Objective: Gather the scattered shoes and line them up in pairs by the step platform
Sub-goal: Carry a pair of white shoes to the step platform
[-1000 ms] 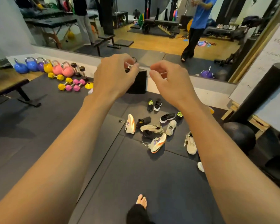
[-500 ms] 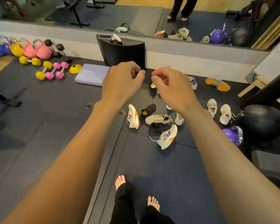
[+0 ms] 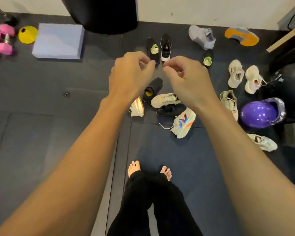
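Ideally, the left hand (image 3: 129,77) and right hand (image 3: 187,80), both curled and empty, match the lime-lined black shoe (image 3: 152,48) just ahead with its twin (image 3: 207,59) rightward.

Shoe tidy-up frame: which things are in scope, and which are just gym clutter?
Job:
- scattered shoes, e.g. orange-and-blue trainer, cream pair, sole-up orange shoe
- black block at the wall, likely the step platform

Clutter:
- pink dumbbells
- yellow marker cone
- lavender foam pad
- glossy purple weight
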The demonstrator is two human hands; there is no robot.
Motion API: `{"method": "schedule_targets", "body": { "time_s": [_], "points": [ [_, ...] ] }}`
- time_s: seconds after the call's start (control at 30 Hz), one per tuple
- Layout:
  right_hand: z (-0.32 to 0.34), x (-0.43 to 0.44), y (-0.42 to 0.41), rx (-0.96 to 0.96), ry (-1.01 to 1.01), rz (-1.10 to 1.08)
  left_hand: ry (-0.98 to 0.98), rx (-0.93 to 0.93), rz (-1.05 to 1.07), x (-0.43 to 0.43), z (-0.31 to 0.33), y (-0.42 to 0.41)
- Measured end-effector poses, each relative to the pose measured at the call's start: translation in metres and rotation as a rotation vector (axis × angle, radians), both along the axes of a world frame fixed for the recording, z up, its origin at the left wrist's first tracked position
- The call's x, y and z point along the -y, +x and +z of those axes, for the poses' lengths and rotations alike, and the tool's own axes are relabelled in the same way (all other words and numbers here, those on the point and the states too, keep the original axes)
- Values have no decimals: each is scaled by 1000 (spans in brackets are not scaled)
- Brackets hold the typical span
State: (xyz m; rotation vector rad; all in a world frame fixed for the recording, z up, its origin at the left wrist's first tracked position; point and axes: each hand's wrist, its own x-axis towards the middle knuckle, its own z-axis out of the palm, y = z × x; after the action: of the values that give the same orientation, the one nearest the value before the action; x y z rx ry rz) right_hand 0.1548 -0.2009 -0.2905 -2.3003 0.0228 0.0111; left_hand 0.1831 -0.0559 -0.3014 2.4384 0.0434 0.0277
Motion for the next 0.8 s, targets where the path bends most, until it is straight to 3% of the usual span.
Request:
{"method": "schedule_targets", "body": {
  "time_s": [0.27, 0.5, 0.8],
  "points": [
    [-171, 7, 37, -45, -45, 42, -33, -7, 19, 6, -169, 37],
    [-352, 14, 48, -104, -99, 65, -113, -106, 66, 4, -357, 46],
    [-536, 28, 47, -320, -368, 176, -44, -305, 107, -21, -549, 58]
  ]
}}
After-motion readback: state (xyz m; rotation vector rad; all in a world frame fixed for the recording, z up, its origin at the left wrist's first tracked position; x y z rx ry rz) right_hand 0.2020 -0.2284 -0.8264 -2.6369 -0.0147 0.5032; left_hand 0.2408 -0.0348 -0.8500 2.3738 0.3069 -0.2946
